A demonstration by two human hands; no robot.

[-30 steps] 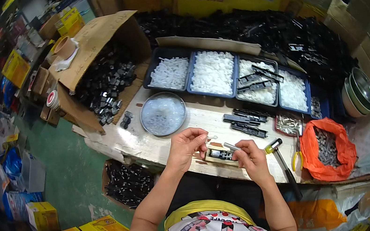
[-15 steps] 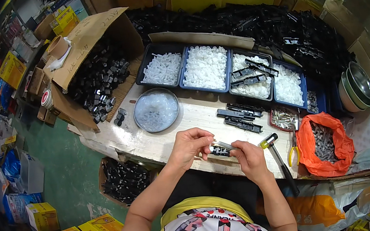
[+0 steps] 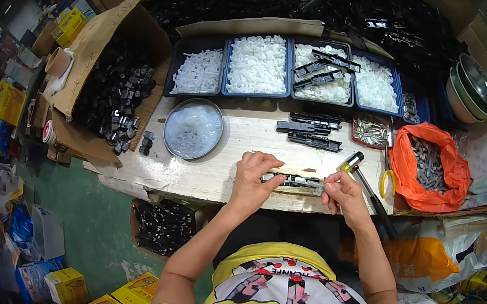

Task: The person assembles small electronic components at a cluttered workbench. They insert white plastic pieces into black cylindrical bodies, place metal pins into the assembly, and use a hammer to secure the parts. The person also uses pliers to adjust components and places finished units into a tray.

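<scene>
At the near edge of the workbench, a narrow black part with white pieces in it [image 3: 293, 180] lies between my hands. My left hand [image 3: 252, 182] is closed on its left end, thumb along the near side. My right hand [image 3: 344, 197] pinches a small pale grey piece [image 3: 318, 186] against the right end. Whether that piece is seated in the black part cannot be made out. Just beyond, several similar black parts [image 3: 310, 131] lie side by side. A hammer [image 3: 371, 193] rests to the right of my right hand, beside yellow-handled pliers [image 3: 387, 183].
Blue trays [image 3: 260, 92] of small white parts line the back, before a heap of black parts [image 3: 298, 7]. A round dish [image 3: 193, 130] sits left, near a cardboard box [image 3: 83, 93] of dark pieces. Right are a red tray [image 3: 373, 145], an orange bag [image 3: 405, 176] and bowls [image 3: 458, 97].
The black part now shows more fully between my hands. My right hand has shifted right and changed from holding along the part to a fingertip pinch at its right end. The view has tilted slightly.
</scene>
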